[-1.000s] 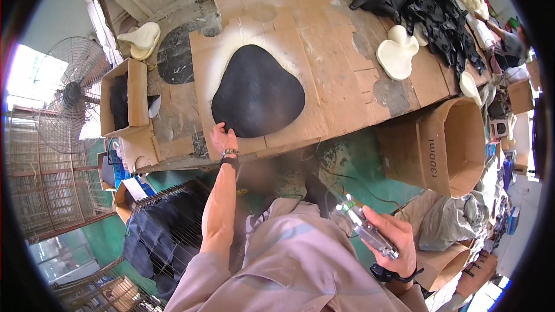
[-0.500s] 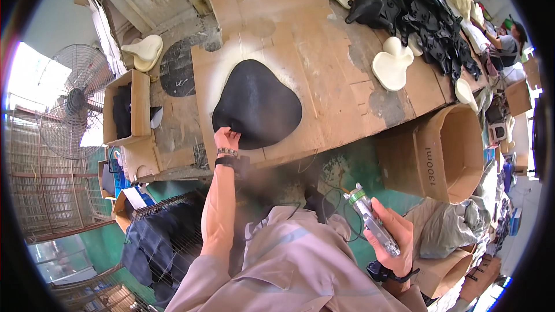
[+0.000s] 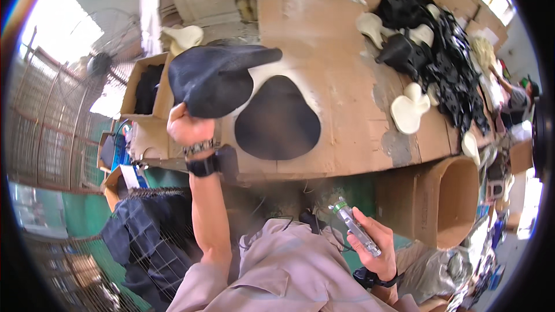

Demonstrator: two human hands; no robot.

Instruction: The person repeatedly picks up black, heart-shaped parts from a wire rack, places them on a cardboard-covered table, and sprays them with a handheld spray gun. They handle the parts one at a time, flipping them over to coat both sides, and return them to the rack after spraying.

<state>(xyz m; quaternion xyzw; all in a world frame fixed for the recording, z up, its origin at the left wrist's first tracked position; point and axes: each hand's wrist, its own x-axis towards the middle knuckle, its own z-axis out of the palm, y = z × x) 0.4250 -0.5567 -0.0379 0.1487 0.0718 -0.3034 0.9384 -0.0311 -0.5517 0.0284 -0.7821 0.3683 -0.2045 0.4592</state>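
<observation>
My left hand [image 3: 189, 127] grips the edge of a limp black saddle cover [image 3: 211, 81], lifted above the table's left part with its narrow end drooping to the right. Beside it, a second black saddle cover [image 3: 277, 118] lies flat on the cardboard-covered table [image 3: 341, 144], with whitish residue around its outline. My right hand [image 3: 378, 241] is closed around a metal spray gun [image 3: 357, 228] with a green ring, held low in front of my body, away from the table. A thin hose near the gun is partly hidden.
Black molded pieces [image 3: 448, 63] are heaped at the far right, near cream saddle pads [image 3: 409, 110]. An open carton [image 3: 457, 202] stands below the table's right edge. At left are a small box [image 3: 141, 86] and a wire rack [image 3: 153, 234] with dark sheets. Another person [image 3: 517, 104] is at far right.
My left hand has lifted the top black saddle cover off the table, up and left, uncovering another beneath. The spray gun stays in my right hand. The whole view has shifted.
</observation>
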